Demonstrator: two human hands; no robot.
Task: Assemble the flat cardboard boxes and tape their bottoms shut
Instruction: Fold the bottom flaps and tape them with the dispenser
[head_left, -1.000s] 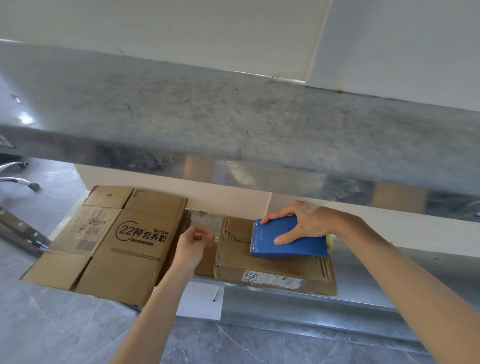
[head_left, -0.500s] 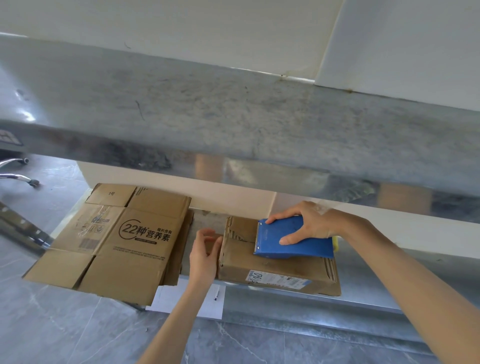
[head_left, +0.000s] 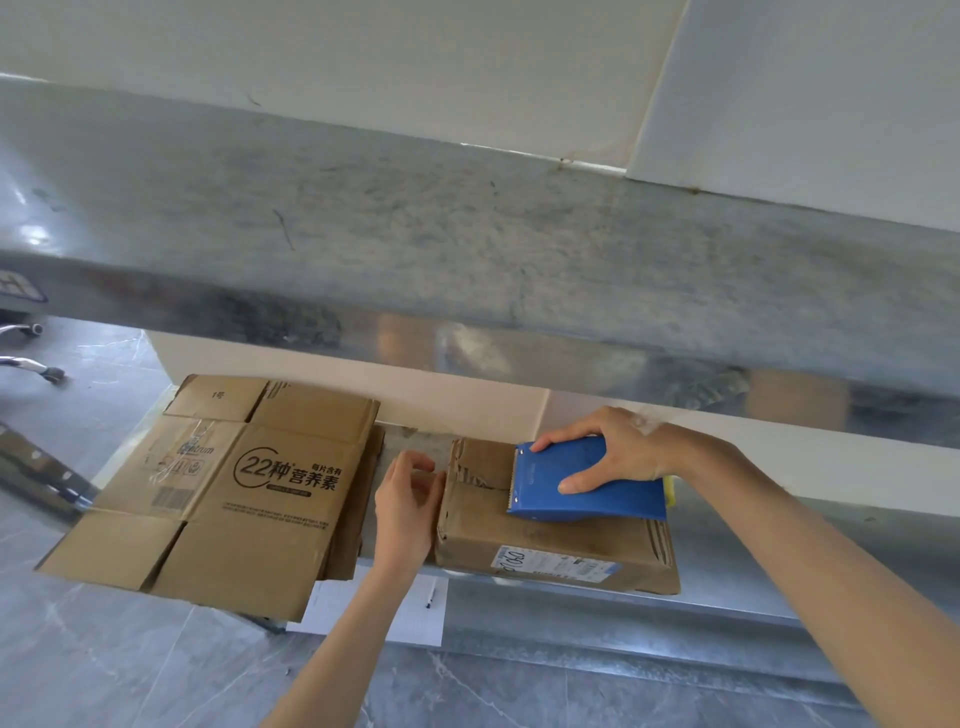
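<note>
Steel lower shelf (head_left: 727, 618): assembled box (head_left: 550, 540) at centre. Right hand (head_left: 618, 449) grips blue tape dispenser (head_left: 587, 483) atop box; left hand (head_left: 408, 499) flat, fingers loosely curled, against box's left end. Flattened boxes (head_left: 234, 493) stacked left.

Flattened cartons (head_left: 223, 493) beside assembled box (head_left: 550, 545)

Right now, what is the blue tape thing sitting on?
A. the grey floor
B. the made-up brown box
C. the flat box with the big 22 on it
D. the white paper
B: the right hand presses the blue tape dispenser onto the top of the assembled brown box, while the flat printed cardboard lies apart to the left with nothing on it.
</note>
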